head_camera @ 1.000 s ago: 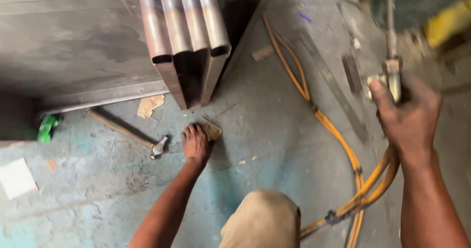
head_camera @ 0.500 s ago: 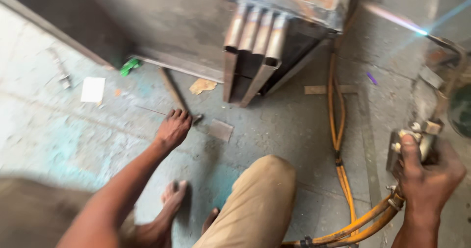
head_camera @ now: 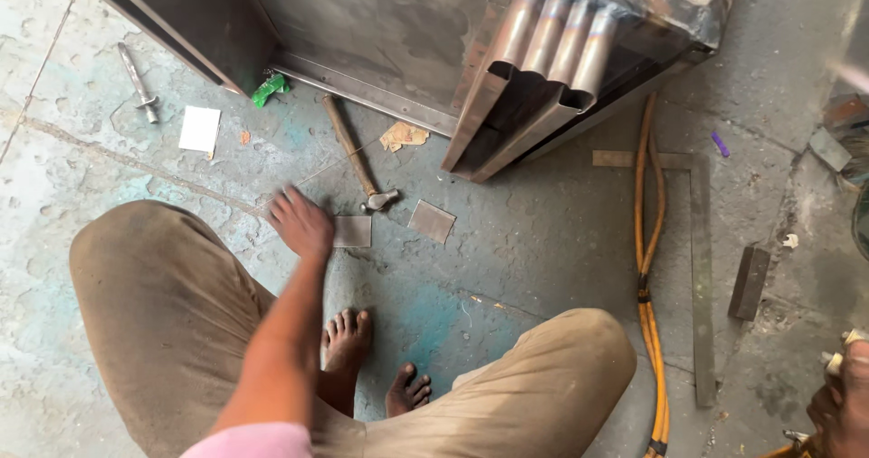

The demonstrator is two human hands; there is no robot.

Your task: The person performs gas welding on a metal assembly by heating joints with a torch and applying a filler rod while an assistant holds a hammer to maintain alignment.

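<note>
Two small square metal plates point(head_camera: 352, 231) point(head_camera: 432, 220) lie on the floor, with one hammer point(head_camera: 358, 159) beside them. One bolt-like tool point(head_camera: 138, 81) sits far left, near one white paper square point(head_camera: 200, 129) and one green scrap point(head_camera: 270, 88). Two orange hoses point(head_camera: 644, 241) run together. One steel square point(head_camera: 699, 268) lies flat, one dark block point(head_camera: 750, 282) beside it.

The person wears dusty tan trousers point(head_camera: 181, 331), creased and smudged darker at the knees. A pink sleeve point(head_camera: 258, 440) edge shows at the left upper arm. Both feet point(head_camera: 348, 336) are bare, with no shoes or sandals.
</note>
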